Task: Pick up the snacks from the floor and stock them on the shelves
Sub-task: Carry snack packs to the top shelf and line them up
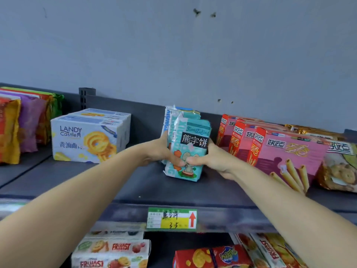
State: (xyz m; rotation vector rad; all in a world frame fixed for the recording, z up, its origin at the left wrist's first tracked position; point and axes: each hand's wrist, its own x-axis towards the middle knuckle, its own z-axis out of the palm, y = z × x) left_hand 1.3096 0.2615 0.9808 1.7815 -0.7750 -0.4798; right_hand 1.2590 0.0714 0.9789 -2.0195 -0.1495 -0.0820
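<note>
A: Hands?
B: Left hand [161, 151] grips the left side of the teal snack packs [195, 144], thumb across the front. Right hand [211, 158] grips the right side, thumb on the front pack too. Both are closed round the same bunch.
A: Where's the bunch?
B: On the upper shelf [135, 182], about mid-depth. Several packs, one behind another, upright, tilted a little. The bottom edge looks to be on the shelf board, but I can't tell for sure.
A: Neighbours?
B: White cookie boxes [88, 136] to the left, well apart from the packs. Pink biscuit-stick boxes [280, 149] to the right, near. The right hand sits just beside the first one, so that side is tight.
A: Further out?
B: Colourful bags [19, 122] far left. A cookie bag [340, 171] far right, in front of the pink boxes. A green-and-yellow price tag [172, 219] on the shelf's front rail, right below the packs. Both forearms reach in over that rail.
A: Below?
B: Strawberry cookie packs [112, 248] and a red pack [212, 256] on the lower shelf. Grey wall [173, 45] behind it all.
</note>
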